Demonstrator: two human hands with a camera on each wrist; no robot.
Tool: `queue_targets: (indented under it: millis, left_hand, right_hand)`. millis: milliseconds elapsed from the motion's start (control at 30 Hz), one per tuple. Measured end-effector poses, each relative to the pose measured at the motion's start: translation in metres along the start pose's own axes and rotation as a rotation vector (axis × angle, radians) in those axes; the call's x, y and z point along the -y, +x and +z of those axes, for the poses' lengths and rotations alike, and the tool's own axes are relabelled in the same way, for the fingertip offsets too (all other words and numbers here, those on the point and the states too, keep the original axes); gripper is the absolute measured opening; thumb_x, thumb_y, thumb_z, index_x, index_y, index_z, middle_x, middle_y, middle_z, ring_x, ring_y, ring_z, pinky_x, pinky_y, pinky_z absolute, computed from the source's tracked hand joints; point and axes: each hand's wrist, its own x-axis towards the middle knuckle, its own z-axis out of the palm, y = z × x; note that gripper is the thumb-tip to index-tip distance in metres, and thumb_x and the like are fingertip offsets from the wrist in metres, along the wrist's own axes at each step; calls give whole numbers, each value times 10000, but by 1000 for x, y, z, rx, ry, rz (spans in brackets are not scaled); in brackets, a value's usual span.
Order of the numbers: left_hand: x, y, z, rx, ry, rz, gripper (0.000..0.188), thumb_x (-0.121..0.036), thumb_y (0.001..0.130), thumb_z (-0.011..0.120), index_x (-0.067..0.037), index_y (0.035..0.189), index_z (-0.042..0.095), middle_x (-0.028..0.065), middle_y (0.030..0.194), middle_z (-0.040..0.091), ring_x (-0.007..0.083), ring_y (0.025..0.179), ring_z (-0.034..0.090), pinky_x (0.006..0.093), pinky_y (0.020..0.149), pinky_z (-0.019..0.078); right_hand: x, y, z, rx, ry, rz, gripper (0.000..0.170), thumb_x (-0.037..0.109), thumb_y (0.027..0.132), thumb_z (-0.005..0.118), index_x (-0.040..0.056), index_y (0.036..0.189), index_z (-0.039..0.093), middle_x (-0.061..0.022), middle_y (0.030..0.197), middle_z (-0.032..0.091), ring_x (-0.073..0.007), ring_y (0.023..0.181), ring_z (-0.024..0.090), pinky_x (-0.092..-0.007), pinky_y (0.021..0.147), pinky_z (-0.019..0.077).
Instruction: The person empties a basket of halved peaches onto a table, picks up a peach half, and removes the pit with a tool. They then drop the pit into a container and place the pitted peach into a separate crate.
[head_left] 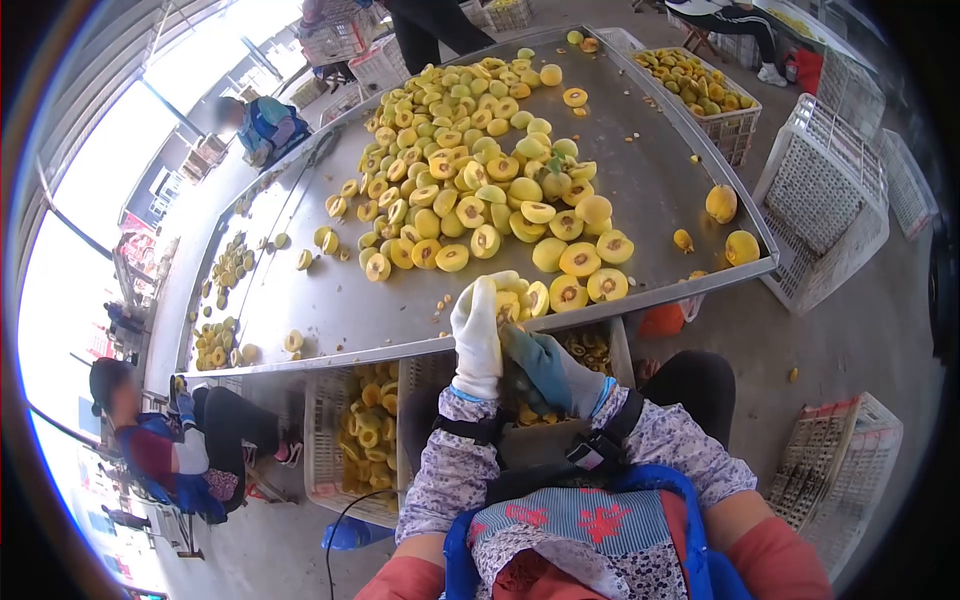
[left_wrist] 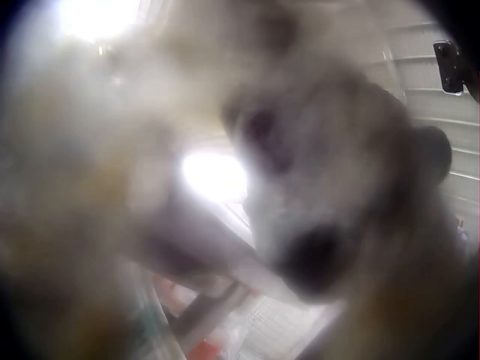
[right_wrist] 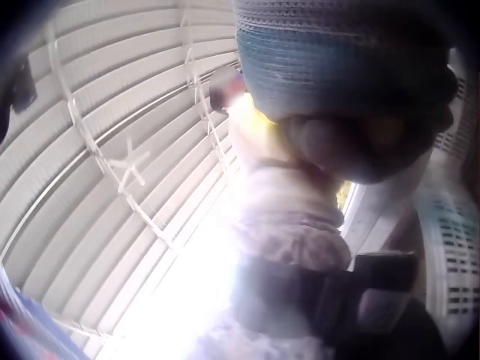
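In the head view my left hand (head_left: 478, 335), in a white glove, grips a yellow peach (head_left: 508, 306) at the table's near edge. My right hand (head_left: 552, 370), in a blue-grey coated glove, meets it from the right with its fingers at the same fruit. Curled fingers of that glove (right_wrist: 345, 82) fill the top of the right wrist view; the gloves cover much of the peach. Just beyond the hands lie cut peach halves (head_left: 568, 293), some with brown pits showing. Blur covers most of the left wrist view.
A large heap of peaches (head_left: 440, 180) covers the middle of the metal table (head_left: 310, 290), which has a raised rim. Below the edge stand a crate of halves (head_left: 370, 430) and another container between my knees. White crates (head_left: 825, 190) stand at right. Other people sit around.
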Motion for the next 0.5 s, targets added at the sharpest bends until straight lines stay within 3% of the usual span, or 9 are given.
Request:
queue_targets:
  millis: [33, 133, 167, 233, 267, 333, 400, 467, 500]
  left_hand:
    - [-7, -1, 4, -22, 14, -15, 324, -240, 999, 505, 18, 1017, 700, 75, 876, 695, 126, 724, 629, 252, 686, 512]
    - [-3, 6, -6, 106, 239, -43, 295, -198, 980, 517, 19, 949, 714, 58, 840, 688, 104, 689, 610, 237, 631, 495]
    - [-5, 5, -4, 110, 281, 1, 283, -165, 966, 519, 22, 895, 719, 54, 824, 683, 91, 674, 595, 229, 603, 482]
    - [-1, 4, -10, 127, 155, -81, 304, -212, 970, 528, 21, 927, 719, 69, 822, 695, 103, 689, 616, 232, 616, 492]
    - [-3, 3, -10, 130, 80, -133, 312, -228, 970, 532, 19, 938, 720, 77, 815, 698, 107, 699, 626, 235, 622, 497]
    - [-13, 3, -16, 218, 93, -160, 326, -249, 971, 537, 20, 948, 720, 84, 817, 703, 112, 712, 636, 238, 638, 504]
    - [-16, 3, -21, 303, 112, -189, 340, -269, 972, 541, 20, 957, 719, 92, 819, 708, 117, 724, 646, 242, 654, 512]
    - [-13, 7, -29, 443, 345, -216, 359, -288, 976, 545, 28, 960, 716, 104, 829, 714, 120, 732, 649, 246, 682, 520]
    - [-12, 4, -30, 441, 340, -216, 368, -298, 974, 559, 36, 965, 713, 103, 839, 719, 118, 727, 645, 241, 699, 522]
  right_hand:
    - [12, -8, 2, 38, 14, 82, 591, 632, 991, 416, 75, 845, 553, 3, 568, 466, -112, 407, 395, -291, 365, 310]
    - [-31, 18, -8, -56, -224, -205, 560, 634, 984, 434, 106, 837, 547, 21, 539, 398, -103, 377, 337, -267, 342, 267]
    - [-17, 12, -5, -48, -235, -218, 560, 634, 984, 434, 106, 837, 547, 21, 539, 398, -103, 377, 337, -267, 342, 267]
    - [13, -10, 5, -1, -15, 224, 540, 630, 985, 433, 124, 844, 556, 45, 523, 365, -84, 381, 299, -240, 352, 238]
    - [13, -8, 2, 0, -25, 217, 540, 630, 985, 433, 124, 844, 556, 45, 523, 365, -84, 381, 299, -240, 352, 238]
    - [4, -7, -10, 287, 265, 360, 529, 644, 977, 439, 149, 823, 547, 69, 525, 372, -63, 390, 296, -226, 361, 229]
    - [8, -12, -7, 307, 256, 385, 522, 658, 967, 448, 166, 814, 526, 89, 535, 358, -45, 392, 277, -219, 359, 216]
    - [16, -21, 1, 136, -150, 223, 531, 625, 975, 463, 185, 680, 431, 69, 533, 324, -59, 405, 261, -249, 381, 216]
    - [13, -20, 1, 146, -165, 213, 531, 625, 975, 463, 185, 680, 431, 69, 533, 324, -59, 405, 261, -249, 381, 216]
